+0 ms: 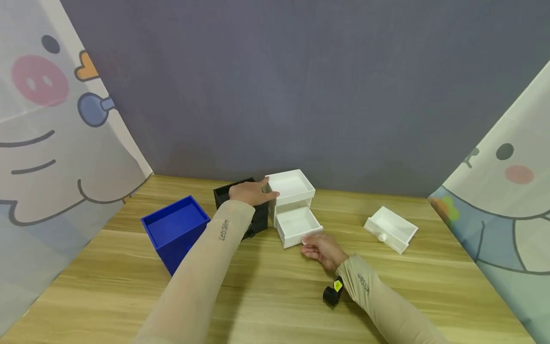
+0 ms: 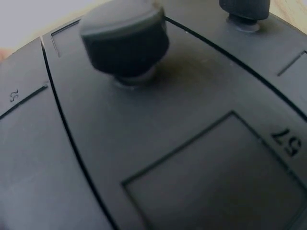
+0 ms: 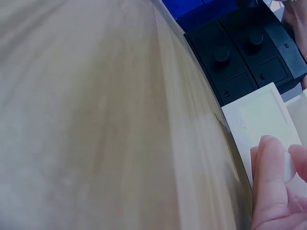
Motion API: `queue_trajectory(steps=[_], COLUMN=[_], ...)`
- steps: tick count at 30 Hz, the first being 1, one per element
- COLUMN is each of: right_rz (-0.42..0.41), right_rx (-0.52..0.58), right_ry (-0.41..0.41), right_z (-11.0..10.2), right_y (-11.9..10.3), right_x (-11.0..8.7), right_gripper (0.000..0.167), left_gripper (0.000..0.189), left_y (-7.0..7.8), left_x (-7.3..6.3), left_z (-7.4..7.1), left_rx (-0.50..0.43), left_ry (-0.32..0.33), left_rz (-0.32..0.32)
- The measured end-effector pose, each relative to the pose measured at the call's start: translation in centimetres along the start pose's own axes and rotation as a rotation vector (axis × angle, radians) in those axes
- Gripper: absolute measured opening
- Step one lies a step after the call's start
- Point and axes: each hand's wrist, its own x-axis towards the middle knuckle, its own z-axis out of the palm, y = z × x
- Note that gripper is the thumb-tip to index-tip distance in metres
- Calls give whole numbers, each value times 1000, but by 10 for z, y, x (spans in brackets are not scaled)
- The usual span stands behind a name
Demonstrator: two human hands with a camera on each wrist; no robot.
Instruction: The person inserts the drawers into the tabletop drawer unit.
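Note:
In the head view, my left hand (image 1: 251,192) holds the left upper edge of a white drawer cabinet (image 1: 296,197), with thumb and index finger apart along the rim. The cabinet's lower drawer (image 1: 296,223) is pulled out toward me and its inside shows bare. My right hand (image 1: 323,249) pinches that drawer's round white knob (image 3: 289,167) between thumb and fingers. A black drawer cabinet (image 1: 259,220) stands just left of the white one, partly behind my left hand and forearm. Its dark drawer fronts and knob (image 2: 125,45) fill the left wrist view.
A blue drawer cabinet (image 1: 172,239) with a recessed top stands farther left, partly covered by my left sleeve. A loose white drawer (image 1: 391,229) lies to the right, knob toward me. Behind the wooden table (image 1: 275,296) rises a grey wall panel (image 1: 283,95).

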Motion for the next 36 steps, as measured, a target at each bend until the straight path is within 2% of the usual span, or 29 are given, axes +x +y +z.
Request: queue_trajectory(steps=[9,14,23,36], right_rz=[17,16,34,44], right_rx=[-4,9,-120,-110], right_ry=[39,49,121,161], right_z=[2,3,8,17], right_y=[-2,-2,-13,-14], right_x=[9,15,23,31], right_gripper=[4,7,5,6], left_gripper=[79,79,79,79], left_y=[1,1,0,0], left_x=[2,3,1,7], left_z=[-2,-3,-4,-1], left_rx=[1,2,-23,-41], left_ry=[-29,-22,-32,-65], left_rz=[-4,-2,9,-7])
